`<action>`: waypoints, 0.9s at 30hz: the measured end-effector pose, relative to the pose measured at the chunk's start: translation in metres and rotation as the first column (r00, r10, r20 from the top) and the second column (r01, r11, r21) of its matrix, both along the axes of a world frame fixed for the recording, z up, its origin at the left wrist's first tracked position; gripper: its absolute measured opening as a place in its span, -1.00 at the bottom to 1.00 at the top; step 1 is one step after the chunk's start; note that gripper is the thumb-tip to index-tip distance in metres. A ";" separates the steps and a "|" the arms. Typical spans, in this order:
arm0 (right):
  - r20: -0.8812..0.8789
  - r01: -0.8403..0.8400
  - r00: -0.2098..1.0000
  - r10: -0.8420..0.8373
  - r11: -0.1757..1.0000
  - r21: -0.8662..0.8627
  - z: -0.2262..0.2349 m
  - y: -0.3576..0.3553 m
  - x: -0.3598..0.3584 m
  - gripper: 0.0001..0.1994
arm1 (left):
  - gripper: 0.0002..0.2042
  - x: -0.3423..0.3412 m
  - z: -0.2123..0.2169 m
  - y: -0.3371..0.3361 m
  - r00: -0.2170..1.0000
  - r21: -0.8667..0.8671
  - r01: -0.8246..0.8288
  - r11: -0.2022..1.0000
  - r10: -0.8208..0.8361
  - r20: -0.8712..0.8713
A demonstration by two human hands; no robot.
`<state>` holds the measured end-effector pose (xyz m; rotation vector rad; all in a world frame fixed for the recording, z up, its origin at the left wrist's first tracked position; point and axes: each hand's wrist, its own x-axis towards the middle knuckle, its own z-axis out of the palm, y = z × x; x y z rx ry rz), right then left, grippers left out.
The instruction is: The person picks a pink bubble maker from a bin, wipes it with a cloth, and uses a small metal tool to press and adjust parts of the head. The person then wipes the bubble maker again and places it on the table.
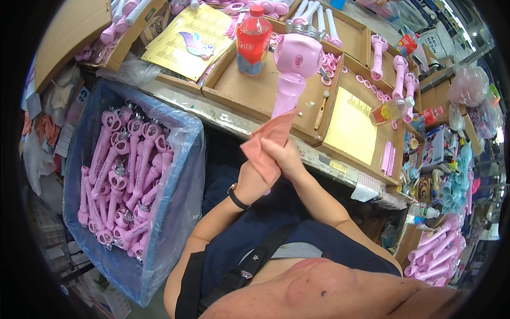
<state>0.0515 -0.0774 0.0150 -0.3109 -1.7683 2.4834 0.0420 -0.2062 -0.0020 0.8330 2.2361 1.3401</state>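
A pink toy wand (297, 57) with a silver crown-like top slants up over the bench in front of me. A salmon-coloured cloth (261, 154) is folded round the lower part of its handle. My right hand (287, 156) is closed on the cloth and the handle inside it. Below it, my left hand (252, 178) is closed round the lower end of the handle, partly hidden by the cloth. A small pink bit of the handle shows beneath that hand. The left fingers are mostly hidden.
A blue plastic-lined bin (197, 151) full of similar wands stands at my left. Across the bench lie cardboard trays (226, 87) with a red-capped bottle (253, 40), pink rings (329, 66), a brush (322, 110) and yellow paper (348, 127). Pink tubes (436, 255) fill a box at lower right.
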 end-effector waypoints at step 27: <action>0.279 -0.248 0.956 0.089 0.750 0.613 -0.037 0.040 0.099 -0.71 | -0.49 -0.115 0.033 -0.061 0.806 0.739 -0.584 0.337 0.134 0.576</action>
